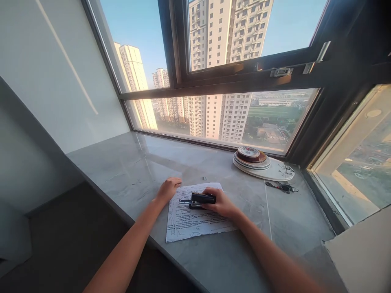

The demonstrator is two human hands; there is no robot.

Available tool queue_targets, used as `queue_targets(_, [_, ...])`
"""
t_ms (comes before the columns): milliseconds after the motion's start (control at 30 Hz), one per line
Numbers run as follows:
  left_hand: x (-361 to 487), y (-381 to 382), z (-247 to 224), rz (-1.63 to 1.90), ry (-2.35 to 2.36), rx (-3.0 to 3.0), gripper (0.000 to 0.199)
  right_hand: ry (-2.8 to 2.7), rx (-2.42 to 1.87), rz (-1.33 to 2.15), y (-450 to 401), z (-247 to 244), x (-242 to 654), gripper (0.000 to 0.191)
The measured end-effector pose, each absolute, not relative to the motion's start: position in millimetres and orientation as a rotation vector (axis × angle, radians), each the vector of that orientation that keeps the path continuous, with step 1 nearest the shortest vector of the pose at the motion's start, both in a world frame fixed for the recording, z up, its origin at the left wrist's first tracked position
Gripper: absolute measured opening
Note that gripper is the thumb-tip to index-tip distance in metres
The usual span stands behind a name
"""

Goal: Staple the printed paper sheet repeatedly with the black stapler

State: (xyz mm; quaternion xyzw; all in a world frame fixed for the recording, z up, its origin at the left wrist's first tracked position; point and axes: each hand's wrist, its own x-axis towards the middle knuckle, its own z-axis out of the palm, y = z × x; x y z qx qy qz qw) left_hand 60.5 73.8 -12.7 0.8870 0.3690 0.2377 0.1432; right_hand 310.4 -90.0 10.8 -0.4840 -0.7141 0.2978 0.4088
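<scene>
A printed sheet of paper [201, 224] with handwritten marks lies on the grey stone sill. My right hand [221, 202] is wrapped round a black stapler [203, 198] over the middle of the paper. The stapler's metal part points left, apart from its black top. At the paper's upper left corner rests my left hand [170, 188], its fingers together and bent over the edge; whether anything is pinched under them is hidden. Just beyond the paper's top edge lie a few small staples [204, 178].
Stacked plates [252, 163] stand on a white oval board [279, 170] at the right, near the window. Keys [284, 187] lie in front of them. The grey sill [113, 162] ends in a front edge at lower left. Window frames bound the far and right sides.
</scene>
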Motion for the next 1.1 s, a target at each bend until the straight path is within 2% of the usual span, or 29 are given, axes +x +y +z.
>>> queue_targets(200, [65.0,56.0,-3.8,0.976,1.023,2.407,0.016,-1.805,-1.251,0.746,-89.5,11.0,310.5,0.023])
queue_targets(367, [64.1,34.6,6.4,1.131,0.862,2.17,0.022,-1.797,-1.257,0.738,-88.0,10.9,310.6,0.022])
queue_targets(633, [62.7,25.3,8.8,0.902,0.754,2.3,0.028,-1.769,-1.265,0.708,-88.6,12.2,310.9,0.022])
queue_targets(800, [61.8,24.0,9.7,0.871,0.73,2.257,0.033,-1.745,-1.285,0.666,-87.7,10.6,311.1,0.021])
queue_targets(933, [61.2,25.4,7.9,0.855,0.723,2.304,0.025,-1.739,-1.292,0.666,-87.0,10.4,310.8,0.021])
queue_targets(1100, [61.4,26.5,8.4,0.884,0.634,2.332,0.029,-1.733,-1.301,0.663,-86.2,10.4,311.1,0.022])
